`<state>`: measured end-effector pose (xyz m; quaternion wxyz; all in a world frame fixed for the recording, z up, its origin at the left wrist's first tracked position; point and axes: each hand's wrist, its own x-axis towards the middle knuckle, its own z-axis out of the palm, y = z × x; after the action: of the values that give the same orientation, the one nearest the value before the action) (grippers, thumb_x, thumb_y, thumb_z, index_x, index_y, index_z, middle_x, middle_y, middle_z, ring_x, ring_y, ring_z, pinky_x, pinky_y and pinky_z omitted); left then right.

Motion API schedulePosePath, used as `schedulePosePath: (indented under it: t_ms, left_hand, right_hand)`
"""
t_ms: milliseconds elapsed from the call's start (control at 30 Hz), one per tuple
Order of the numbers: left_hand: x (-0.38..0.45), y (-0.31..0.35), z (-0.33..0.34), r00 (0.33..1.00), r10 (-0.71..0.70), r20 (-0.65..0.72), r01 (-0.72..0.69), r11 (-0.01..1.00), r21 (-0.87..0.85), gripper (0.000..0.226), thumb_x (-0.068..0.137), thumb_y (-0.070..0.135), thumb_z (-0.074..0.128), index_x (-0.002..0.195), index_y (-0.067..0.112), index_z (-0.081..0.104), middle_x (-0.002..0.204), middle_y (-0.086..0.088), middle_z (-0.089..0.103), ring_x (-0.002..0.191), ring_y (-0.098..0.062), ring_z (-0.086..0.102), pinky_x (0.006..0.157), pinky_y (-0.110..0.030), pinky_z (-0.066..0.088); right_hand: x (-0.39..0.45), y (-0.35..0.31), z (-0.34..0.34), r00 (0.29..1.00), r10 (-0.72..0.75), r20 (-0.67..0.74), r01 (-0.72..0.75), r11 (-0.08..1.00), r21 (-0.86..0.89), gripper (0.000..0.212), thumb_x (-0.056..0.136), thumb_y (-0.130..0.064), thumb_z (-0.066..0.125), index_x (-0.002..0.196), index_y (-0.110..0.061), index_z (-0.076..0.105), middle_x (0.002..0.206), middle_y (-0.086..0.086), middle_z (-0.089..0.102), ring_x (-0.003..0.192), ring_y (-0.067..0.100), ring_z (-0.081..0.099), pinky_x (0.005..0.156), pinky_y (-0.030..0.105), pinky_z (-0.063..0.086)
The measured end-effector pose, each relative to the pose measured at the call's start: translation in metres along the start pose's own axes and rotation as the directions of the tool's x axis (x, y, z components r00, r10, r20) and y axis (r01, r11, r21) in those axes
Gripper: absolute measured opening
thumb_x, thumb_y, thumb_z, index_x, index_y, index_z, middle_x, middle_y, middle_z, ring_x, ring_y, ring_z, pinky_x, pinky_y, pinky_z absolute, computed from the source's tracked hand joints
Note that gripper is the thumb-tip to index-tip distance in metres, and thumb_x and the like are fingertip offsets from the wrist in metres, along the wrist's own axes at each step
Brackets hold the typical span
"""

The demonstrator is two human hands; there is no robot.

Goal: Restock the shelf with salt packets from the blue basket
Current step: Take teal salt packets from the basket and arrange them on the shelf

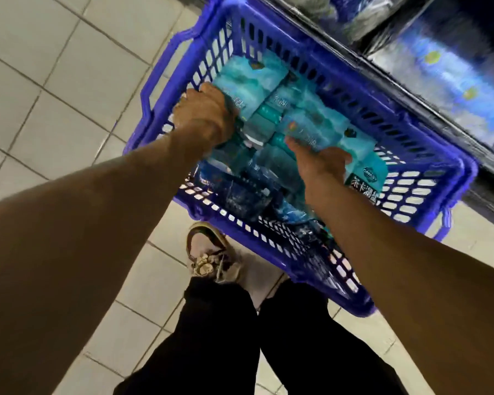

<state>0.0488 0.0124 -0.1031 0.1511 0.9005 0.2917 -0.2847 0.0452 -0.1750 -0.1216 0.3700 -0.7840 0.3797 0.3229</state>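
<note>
A blue plastic basket (428, 155) stands on the tiled floor, filled with several teal salt packets (248, 81). My left hand (203, 115) reaches into the basket's left side, its fingers curled round a teal packet (240, 106) near the rim. My right hand (317, 161) grips another teal packet (325, 129) in the middle of the basket, thumb on top. A packet with white lettering (365, 181) lies just right of that hand. The view is blurred.
The dark shelf (411, 89) runs along the upper right, right behind the basket, with blurred blue and white packs (445, 75) on it. Pale floor tiles (54, 81) spread to the left. My shoe (208, 252) and dark trousers (220, 337) are below the basket.
</note>
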Motion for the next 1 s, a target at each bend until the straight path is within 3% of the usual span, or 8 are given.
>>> schedulePosePath:
  t_ms: [100, 200, 267, 367, 500, 633, 900, 1000]
  left_hand:
    - [0.009, 0.002, -0.001, 0.997, -0.047, 0.061, 0.051, 0.997, -0.059, 0.086, 0.077, 0.069, 0.072, 0.142, 0.015, 0.053, 0.143, -0.017, 0.055, 0.132, -0.037, 0.053, 0.111, -0.048, 0.044]
    - [0.009, 0.001, -0.005, 0.968, 0.025, 0.249, 0.053, 0.952, -0.301, 0.072, 0.071, 0.057, 0.084, 0.133, 0.026, 0.065, 0.131, 0.000, 0.068, 0.120, -0.021, 0.064, 0.106, -0.037, 0.050]
    - [0.005, 0.000, -0.002, 0.956, 0.011, 0.292, 0.102, 0.925, -0.367, 0.056, 0.070, 0.042, 0.089, 0.119, 0.021, 0.069, 0.111, 0.000, 0.073, 0.098, -0.019, 0.070, 0.082, -0.032, 0.058]
    - [-0.009, -0.002, -0.002, 0.948, -0.035, 0.318, 0.172, 0.893, -0.415, 0.035, 0.070, 0.029, 0.090, 0.089, 0.018, 0.062, 0.082, 0.002, 0.064, 0.066, -0.010, 0.060, 0.041, -0.018, 0.044]
    - [-0.044, -0.014, -0.014, 0.897, 0.088, 0.434, 0.221, 0.759, -0.612, 0.029, 0.076, 0.013, 0.085, 0.096, 0.022, 0.066, 0.093, 0.001, 0.072, 0.078, -0.016, 0.067, 0.069, -0.028, 0.055]
    - [-0.106, -0.039, -0.024, 0.841, 0.163, 0.516, 0.387, 0.484, -0.784, 0.064, 0.059, 0.015, 0.091, 0.120, 0.016, 0.070, 0.111, -0.005, 0.078, 0.095, -0.027, 0.076, 0.086, -0.041, 0.061]
    - [-0.248, -0.056, -0.085, 0.818, 0.191, 0.542, 0.524, 0.141, -0.840, 0.030, 0.077, 0.033, 0.084, 0.105, 0.024, 0.079, 0.110, -0.012, 0.077, 0.090, -0.029, 0.077, 0.072, -0.038, 0.062]
    - [-0.298, -0.054, -0.128, 0.827, 0.193, 0.528, 0.529, 0.048, -0.847, 0.033, 0.075, 0.020, 0.082, 0.107, 0.013, 0.078, 0.110, -0.019, 0.076, 0.087, -0.030, 0.077, 0.071, -0.040, 0.063]
  right_hand:
    - [0.007, -0.005, 0.002, 0.999, 0.011, 0.041, -0.019, 0.980, 0.198, 0.111, 0.070, -0.040, 0.091, 0.152, 0.002, 0.029, 0.155, 0.017, 0.041, 0.134, 0.032, 0.050, 0.104, 0.034, 0.042]
    - [0.004, -0.006, -0.002, 0.998, 0.003, 0.058, -0.020, 0.956, 0.292, 0.091, 0.066, -0.027, 0.094, 0.140, 0.000, 0.049, 0.152, 0.011, 0.047, 0.131, 0.028, 0.053, 0.104, 0.034, 0.043]
    - [-0.001, -0.003, -0.008, 0.996, -0.007, 0.086, -0.018, 0.956, 0.291, 0.083, 0.069, -0.029, 0.092, 0.138, -0.005, 0.054, 0.146, 0.009, 0.055, 0.125, 0.027, 0.057, 0.106, 0.036, 0.044]
    - [-0.012, 0.000, -0.019, 0.982, -0.029, 0.184, -0.025, 0.959, 0.281, 0.055, 0.075, -0.030, 0.087, 0.123, -0.014, 0.066, 0.125, -0.001, 0.063, 0.099, 0.016, 0.061, 0.096, 0.038, 0.046]
    - [-0.043, 0.008, -0.036, 0.940, 0.037, 0.340, -0.164, 0.921, 0.353, 0.028, 0.082, -0.021, 0.080, 0.109, -0.015, 0.073, 0.124, 0.011, 0.070, 0.107, 0.034, 0.068, 0.096, 0.051, 0.054]
    - [-0.092, 0.031, -0.072, 0.846, -0.018, 0.533, -0.344, 0.744, 0.572, 0.013, 0.082, -0.003, 0.071, 0.089, -0.011, 0.077, 0.096, 0.013, 0.079, 0.081, 0.028, 0.078, 0.062, 0.041, 0.062]
    - [-0.214, 0.049, -0.172, 0.732, -0.150, 0.665, -0.446, 0.632, 0.633, 0.072, 0.056, -0.001, 0.086, 0.124, -0.020, 0.071, 0.105, 0.007, 0.078, 0.086, 0.024, 0.077, 0.067, 0.044, 0.063]
    - [-0.269, 0.029, -0.206, 0.472, -0.340, 0.813, -0.529, 0.629, 0.570, 0.044, 0.085, 0.002, 0.071, 0.129, 0.001, 0.064, 0.125, 0.028, 0.066, 0.116, 0.039, 0.065, 0.095, 0.050, 0.054]
